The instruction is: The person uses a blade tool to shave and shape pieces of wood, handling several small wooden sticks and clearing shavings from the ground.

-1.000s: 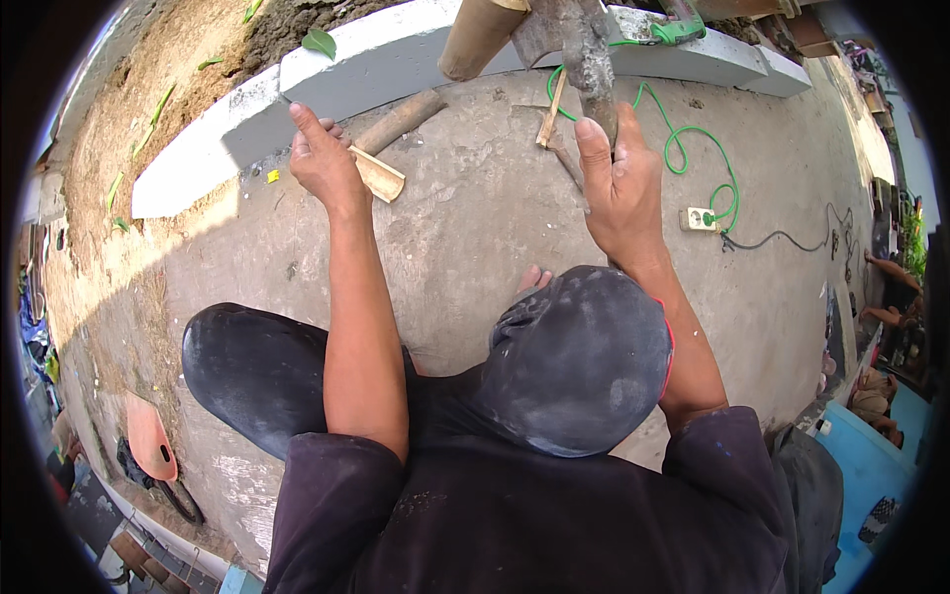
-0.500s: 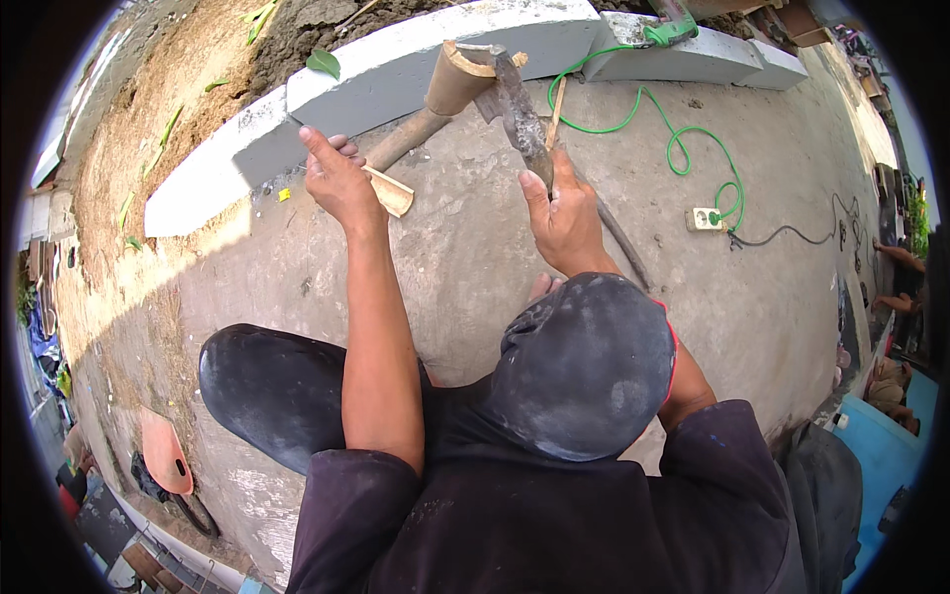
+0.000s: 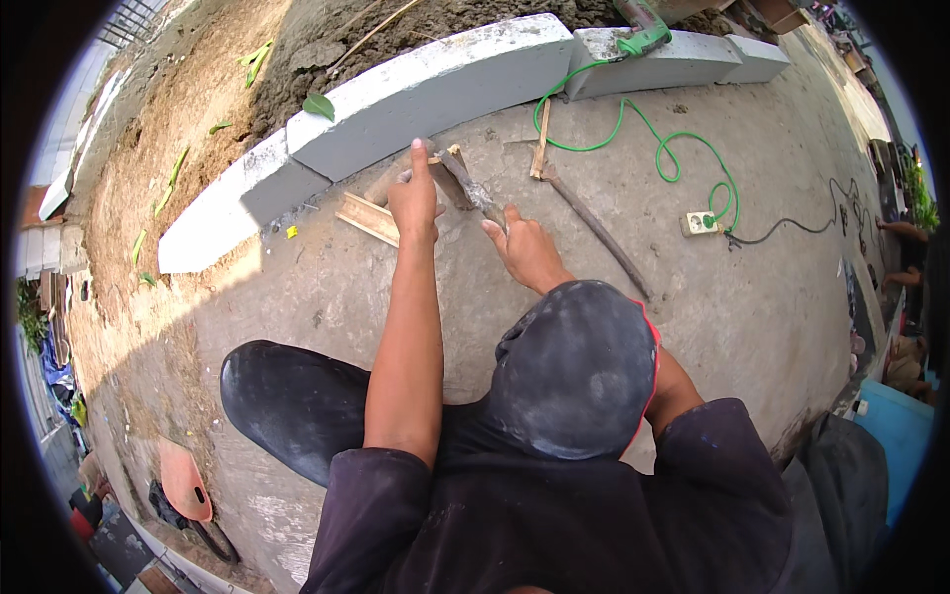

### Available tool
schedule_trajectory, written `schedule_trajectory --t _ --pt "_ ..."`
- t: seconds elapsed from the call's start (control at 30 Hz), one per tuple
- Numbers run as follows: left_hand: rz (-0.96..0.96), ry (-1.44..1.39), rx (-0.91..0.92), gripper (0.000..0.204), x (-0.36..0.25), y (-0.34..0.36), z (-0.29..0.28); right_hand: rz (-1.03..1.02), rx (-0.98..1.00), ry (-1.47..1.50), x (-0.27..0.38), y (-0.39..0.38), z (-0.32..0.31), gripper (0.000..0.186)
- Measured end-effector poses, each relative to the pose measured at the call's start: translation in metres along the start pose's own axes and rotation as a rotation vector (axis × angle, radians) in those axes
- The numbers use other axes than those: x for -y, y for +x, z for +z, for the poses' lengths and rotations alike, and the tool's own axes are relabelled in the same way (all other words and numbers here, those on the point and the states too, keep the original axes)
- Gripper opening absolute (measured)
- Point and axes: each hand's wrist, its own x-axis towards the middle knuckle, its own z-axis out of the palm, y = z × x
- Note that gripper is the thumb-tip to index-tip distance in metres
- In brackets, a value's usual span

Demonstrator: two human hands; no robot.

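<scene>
My right hand [image 3: 526, 249] grips a dusty machete [image 3: 479, 196] by its handle, the blade pointing away and left. Its blade is against a bamboo piece [image 3: 443, 170]; whether it is stuck in cannot be made out. Beside that bamboo is my left hand [image 3: 414, 203], one digit raised and the other fingers curled; its palm is hidden. A split bamboo length [image 3: 366, 218] lies on the concrete, its end running behind my left wrist. Part of a round bamboo tube [image 3: 381, 182] shows just beyond it. Farther right lies a thin bamboo strip [image 3: 541, 141].
A long wooden handle [image 3: 604, 236] lies right of my hands. Pale blocks [image 3: 430, 94] form a low edge ahead, with soil behind. A green power tool [image 3: 645, 35] rests on them; its green cord [image 3: 665, 163] runs to a white socket strip [image 3: 699, 223].
The machete has come down and to the left, with the bamboo at its blade lowered toward the ground. My left hand has moved right, close to the bamboo.
</scene>
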Motion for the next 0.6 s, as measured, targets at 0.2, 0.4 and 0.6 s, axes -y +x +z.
schedule_trajectory --t 0.2,0.4,0.6 --pt "0.181 0.151 -0.141 0.066 0.021 0.024 0.012 0.024 -0.019 0.091 -0.008 -0.002 -0.002 0.065" --pt "0.269 0.246 -0.136 0.061 0.024 0.031 0.0 0.082 0.263 0.228 -0.01 0.019 -0.026 0.067" --pt "0.183 -0.166 -0.024 0.057 0.03 -0.001 -0.026 0.562 0.119 0.938 -0.081 0.036 -0.031 0.054"
